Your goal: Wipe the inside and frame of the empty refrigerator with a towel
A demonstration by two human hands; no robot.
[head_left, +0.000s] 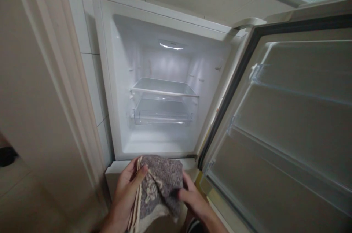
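A grey patterned cloth [161, 185] with pale edges hangs folded between both my hands, low in the head view. My left hand [125, 194] grips its left side, thumb on top. My right hand [192, 198] pinches its right side. In front of the cloth stands an open white fridge [110, 79], lit inside. It holds a glass shelf [165, 88] and a clear drawer [162, 114] below it, with nothing on them.
The fridge door [288, 123] is swung open to the right, its clear door racks bare. A white tiled wall [85, 35] and a pale door frame [63, 79] stand close on the left. A lower fridge compartment's top [115, 169] shows under the hands.
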